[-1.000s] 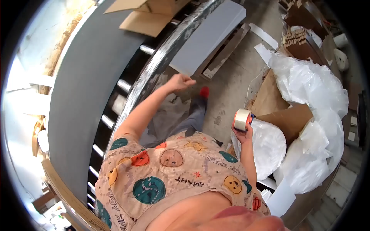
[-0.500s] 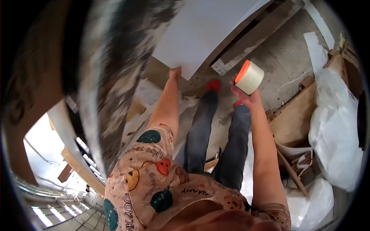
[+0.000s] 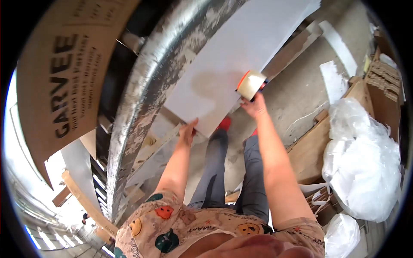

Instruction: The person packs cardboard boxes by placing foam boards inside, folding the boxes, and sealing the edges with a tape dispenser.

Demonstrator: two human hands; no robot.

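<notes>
My right hand [image 3: 255,107] is closed around a wide roll of packing tape [image 3: 251,84] with an orange core edge. The roll is held up over the long edge of a large white board [image 3: 215,69], and a soft shadow falls on the board's face. At the board's lower corner, my left hand [image 3: 188,131] grips the edge; part of its fingers is hidden. The board lies slanted beside a worn metal beam [image 3: 142,86].
A cardboard box [image 3: 73,77] printed "GARVEE" stands on the left beyond the beam. Clear plastic bags [image 3: 365,163] and broken cardboard [image 3: 309,150] pile up on the right. White strips [image 3: 333,81] and a brown cardboard strip [image 3: 292,53] lie on the concrete floor [image 3: 297,99].
My right hand has brought the tape roll left, closer to the board, and the roll has turned. The view has shifted, showing the printed box more fully. My left hand stays at the board's corner.
</notes>
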